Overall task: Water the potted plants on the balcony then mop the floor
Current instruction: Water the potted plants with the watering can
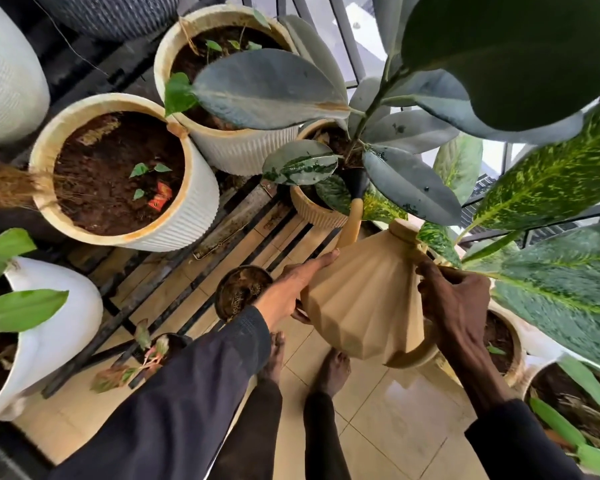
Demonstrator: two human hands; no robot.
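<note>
Right hand (455, 304) grips the watering can (361, 299) — left hand (291, 289) presses its side, fingers straight

Beige faceted plastic watering can (364, 299) is held in the air and tipped forward. Its long spout ends in a black tip among the leaves over a small beige ribbed pot (310, 209) holding a big-leafed plant. Right hand (454, 306) grips the can at its loop handle. Left hand (291, 289) lays straight fingers on its side. Two white ribbed pots, near (194, 209) and far (243, 150), stand side by side left of the can, each with dark soil and tiny green seedlings. Glossy beige tiled floor (395, 410) lies below.
</note>
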